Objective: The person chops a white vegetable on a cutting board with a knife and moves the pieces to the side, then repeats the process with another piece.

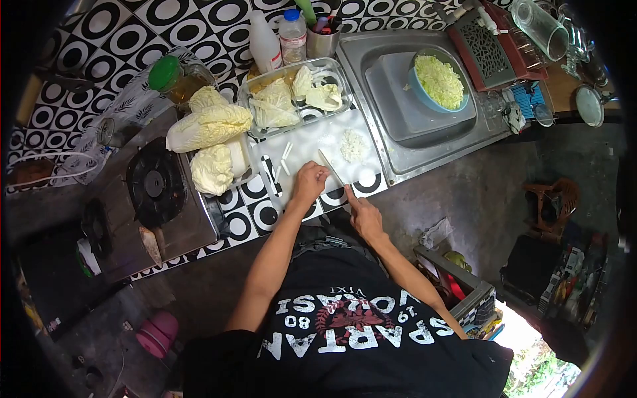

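Black-and-white tiled counter below, and on the white cutting board (pixel 312 142) the left hand (pixel 310 182) curls closed over a cabbage piece while the right hand (pixel 363 215) grips the knife (pixel 330 167), best kept close beside tucked knuckles, shreds (pixel 353 144) piled just beyond.

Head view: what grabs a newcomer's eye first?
The black-and-white circle-patterned counter, then the pale napa cabbages piled beside the gas stove. At centre, the right hand holds a knife on the white cutting board, the left hand beside it; shredded cabbage fills a blue bowl in the sink.
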Demonstrator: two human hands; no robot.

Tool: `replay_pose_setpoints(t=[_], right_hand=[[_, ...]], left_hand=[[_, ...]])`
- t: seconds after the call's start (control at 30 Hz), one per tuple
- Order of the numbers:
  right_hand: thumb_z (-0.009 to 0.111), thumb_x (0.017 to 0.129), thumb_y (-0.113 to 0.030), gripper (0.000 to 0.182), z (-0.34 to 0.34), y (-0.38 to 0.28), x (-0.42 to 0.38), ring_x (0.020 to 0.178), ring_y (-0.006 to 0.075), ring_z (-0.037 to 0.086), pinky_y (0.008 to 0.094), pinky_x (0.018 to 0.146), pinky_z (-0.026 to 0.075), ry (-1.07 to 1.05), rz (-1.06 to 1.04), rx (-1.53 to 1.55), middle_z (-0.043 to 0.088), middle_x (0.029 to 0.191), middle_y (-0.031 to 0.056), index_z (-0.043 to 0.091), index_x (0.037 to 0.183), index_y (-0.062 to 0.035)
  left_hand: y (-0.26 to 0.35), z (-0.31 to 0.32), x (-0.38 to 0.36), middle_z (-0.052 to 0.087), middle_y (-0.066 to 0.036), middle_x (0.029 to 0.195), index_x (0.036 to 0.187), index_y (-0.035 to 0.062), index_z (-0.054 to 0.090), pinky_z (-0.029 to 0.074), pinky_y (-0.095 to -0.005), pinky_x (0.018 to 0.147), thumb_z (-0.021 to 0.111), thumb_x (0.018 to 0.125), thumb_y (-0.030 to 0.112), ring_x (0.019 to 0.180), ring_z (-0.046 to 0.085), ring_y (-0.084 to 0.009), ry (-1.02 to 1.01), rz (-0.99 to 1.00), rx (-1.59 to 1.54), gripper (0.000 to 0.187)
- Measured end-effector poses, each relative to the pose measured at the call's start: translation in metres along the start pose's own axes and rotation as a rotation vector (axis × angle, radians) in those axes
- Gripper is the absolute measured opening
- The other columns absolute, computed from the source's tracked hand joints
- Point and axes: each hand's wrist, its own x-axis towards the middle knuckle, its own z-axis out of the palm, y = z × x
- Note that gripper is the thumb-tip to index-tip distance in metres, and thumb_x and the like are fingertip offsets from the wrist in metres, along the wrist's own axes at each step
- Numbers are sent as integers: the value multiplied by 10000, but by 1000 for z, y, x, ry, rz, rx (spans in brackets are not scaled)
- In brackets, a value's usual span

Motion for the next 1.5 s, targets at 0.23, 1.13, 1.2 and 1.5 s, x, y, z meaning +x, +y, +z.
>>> replay_pose_setpoints(t=[0.23,1.13,1.2,1.5], right_hand=[[601,719,-41,810,8,-10,44,750,371,622,460,670,517,-14,-33,-33,587,923,174,296,1427,-291],[556,762,-27,739,-12,-21,25,729,383,622,475,653,512,-98,-8,-26,590,873,177,316,1423,-254],[549,767,-26,736,-4,-16,20,732,388,622,480,651,510,-96,13,-33,589,881,177,314,1424,-262],[560,744,-28,777,5,-22,60,727,377,624,468,656,511,-29,-24,-55,586,901,178,294,1433,-268]], left_hand=[[1,1,0,585,-116,761,786,36,677,510,-337,647,688,720,40,698,610,-260,20,34,-21,67],[3,-1,0,589,-118,768,793,35,685,506,-352,669,674,709,63,723,609,-275,24,-11,2,89],[5,-2,0,590,-118,767,795,28,684,510,-346,663,678,708,59,714,615,-269,2,-35,-8,93],[3,-2,1,598,-121,780,789,21,674,521,-327,638,666,711,17,685,631,-260,-4,-16,-13,78]])
